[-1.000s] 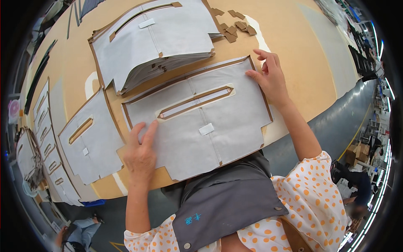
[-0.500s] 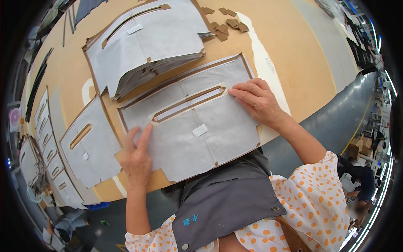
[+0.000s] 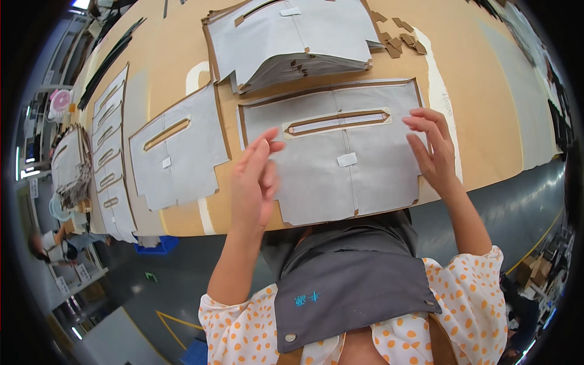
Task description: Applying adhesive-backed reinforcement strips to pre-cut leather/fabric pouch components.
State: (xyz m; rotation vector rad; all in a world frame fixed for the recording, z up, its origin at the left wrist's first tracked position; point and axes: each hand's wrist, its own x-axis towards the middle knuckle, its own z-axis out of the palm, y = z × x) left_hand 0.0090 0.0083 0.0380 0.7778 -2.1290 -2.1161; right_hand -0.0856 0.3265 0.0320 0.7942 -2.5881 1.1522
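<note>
A grey fabric panel (image 3: 316, 188) with brown edging lies flat before me at the table's near edge. Across its upper part runs a long slot (image 3: 338, 121) framed in brown, with a white strip showing inside and a pale border around it. A small white label (image 3: 347, 159) sits on the centre seam. My left hand (image 3: 252, 182) is raised over the panel's left side, fingers loosely bent and holding nothing. Over the right side, my right hand (image 3: 435, 149) hovers with its fingers apart, just beyond the slot's end.
Behind the panel stands a thick stack of similar panels (image 3: 292, 36), with small brown pieces (image 3: 401, 42) to its right. Leftward lie a single slotted panel (image 3: 176, 158) and an overlapping row of others (image 3: 108, 146). Black strips (image 3: 112, 61) lie at the far left.
Both hands have lifted off the panel; they were touching it at the two ends of the slot. My view has turned, so the table sits further right and higher.
</note>
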